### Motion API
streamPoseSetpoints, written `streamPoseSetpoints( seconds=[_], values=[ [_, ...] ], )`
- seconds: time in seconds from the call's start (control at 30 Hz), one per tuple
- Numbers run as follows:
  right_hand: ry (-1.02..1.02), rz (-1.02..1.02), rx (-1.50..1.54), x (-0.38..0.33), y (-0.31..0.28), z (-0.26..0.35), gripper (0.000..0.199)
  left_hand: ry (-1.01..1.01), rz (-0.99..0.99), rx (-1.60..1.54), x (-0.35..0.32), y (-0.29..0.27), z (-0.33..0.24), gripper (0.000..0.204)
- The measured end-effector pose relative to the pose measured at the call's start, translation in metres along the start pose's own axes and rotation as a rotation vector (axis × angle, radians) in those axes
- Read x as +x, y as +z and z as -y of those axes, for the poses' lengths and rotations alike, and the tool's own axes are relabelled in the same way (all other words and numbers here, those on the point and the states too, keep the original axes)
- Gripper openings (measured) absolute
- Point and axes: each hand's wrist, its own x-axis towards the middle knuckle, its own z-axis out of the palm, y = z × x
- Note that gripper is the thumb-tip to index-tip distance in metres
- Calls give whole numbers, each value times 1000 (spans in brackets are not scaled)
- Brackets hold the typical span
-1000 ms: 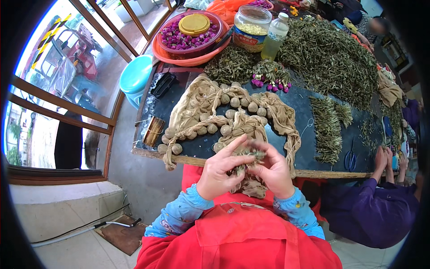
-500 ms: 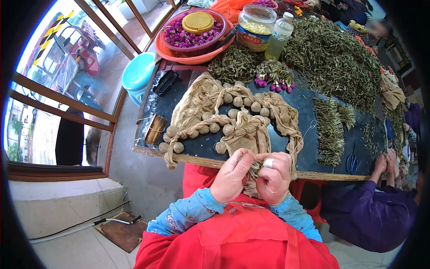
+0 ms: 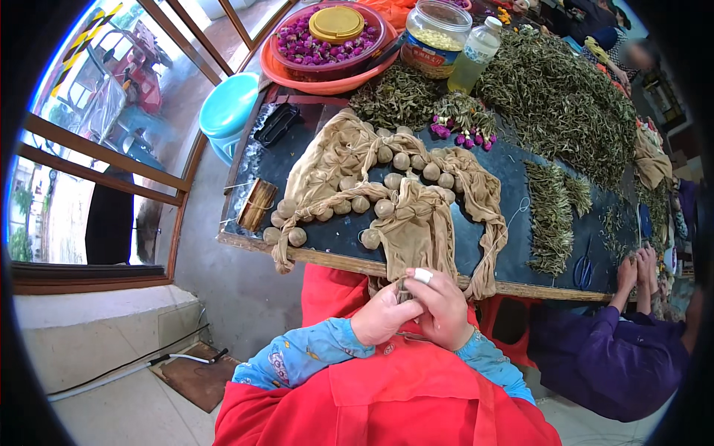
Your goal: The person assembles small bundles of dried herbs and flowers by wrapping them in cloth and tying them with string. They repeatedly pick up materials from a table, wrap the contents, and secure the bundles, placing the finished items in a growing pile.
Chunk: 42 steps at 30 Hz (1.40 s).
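My left hand and my right hand are closed together just in front of the table's near edge. Between them a sliver of a small bundle of dried leaves shows; the fingers hide most of it. A white wrap is around one right finger. Right beyond my hands, a tan stocking-like cloth hangs toward the edge. Another tan cloth lies behind it, tied into a string of round balls. To the left sits a short bundle of brown sticks, bound with string.
Dried leaves are heaped at the back right, with a flat row of leaves nearer. Blue scissors lie beside a co-worker's hands. Purple flower buds fill a basin; a jar and bottle stand alongside.
Both hands have drawn down toward me, away from the tan cloth. The right fingers have folded over the leaf bundle, covering more of it. The view has shifted slightly.
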Motion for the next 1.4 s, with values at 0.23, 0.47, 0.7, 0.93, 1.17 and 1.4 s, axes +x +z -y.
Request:
streamPoseSetpoints(
  seconds=[0.23,0.47,0.7,0.93,1.17,1.4],
  values=[
    [822,-37,680,32,-2,-41,29,616,-159,1391,3,-25,-44,28],
    [1049,20,761,43,19,-69,23,692,-176,1430,12,-39,-83,14],
    [1000,77,513,48,26,-63,23,853,50,1701,116,-25,-110,24],
    [753,24,-70,42,36,-58,40,305,83,2151,144,-21,-118,53],
    [492,-253,-318,48,50,-40,57,593,-272,1810,109,-66,-117,47],
    [222,31,-124,31,44,-58,45,354,411,1637,15,-8,-137,33]
  ],
)
